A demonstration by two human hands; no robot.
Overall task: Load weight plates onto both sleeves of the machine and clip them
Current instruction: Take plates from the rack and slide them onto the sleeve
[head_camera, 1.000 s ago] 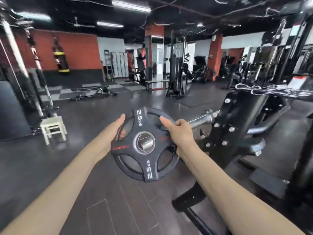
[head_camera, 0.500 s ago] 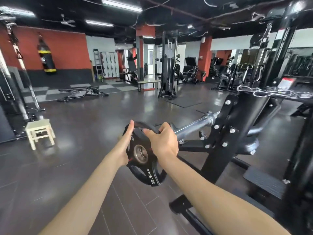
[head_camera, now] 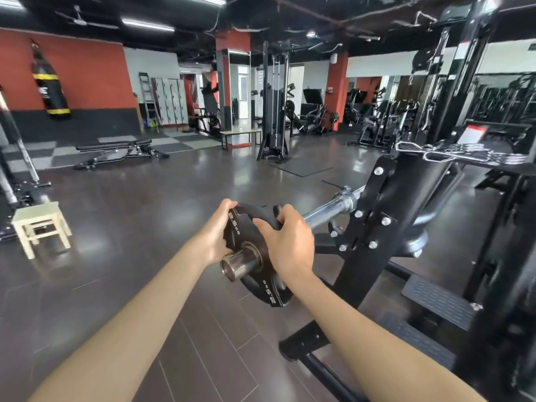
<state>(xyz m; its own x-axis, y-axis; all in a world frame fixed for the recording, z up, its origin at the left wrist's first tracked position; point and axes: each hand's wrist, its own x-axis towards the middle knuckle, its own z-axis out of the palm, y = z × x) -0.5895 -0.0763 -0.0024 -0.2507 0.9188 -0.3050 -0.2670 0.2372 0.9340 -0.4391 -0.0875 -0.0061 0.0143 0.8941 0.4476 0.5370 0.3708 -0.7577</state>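
A black 2.5 kg weight plate (head_camera: 246, 236) sits on the chrome sleeve (head_camera: 327, 211) of the black machine (head_camera: 385, 216), near the sleeve's open end (head_camera: 233, 266), which pokes out through the plate's hole. My left hand (head_camera: 216, 232) grips the plate's left rim. My right hand (head_camera: 285, 242) grips its upper right rim and covers part of its face. Several chrome spring clips (head_camera: 461, 153) lie on a ledge at the top of the machine, to the right.
A small white stool (head_camera: 39, 224) stands at the left. A flat bench (head_camera: 116, 150) and a cable station (head_camera: 272, 111) stand farther back. The machine's base bar (head_camera: 304, 340) and footplate (head_camera: 441, 301) lie on the dark floor at lower right.
The plate has slid further onto the sleeve; the sleeve's end now sticks out through its hole. Both hands moved with it toward the machine.
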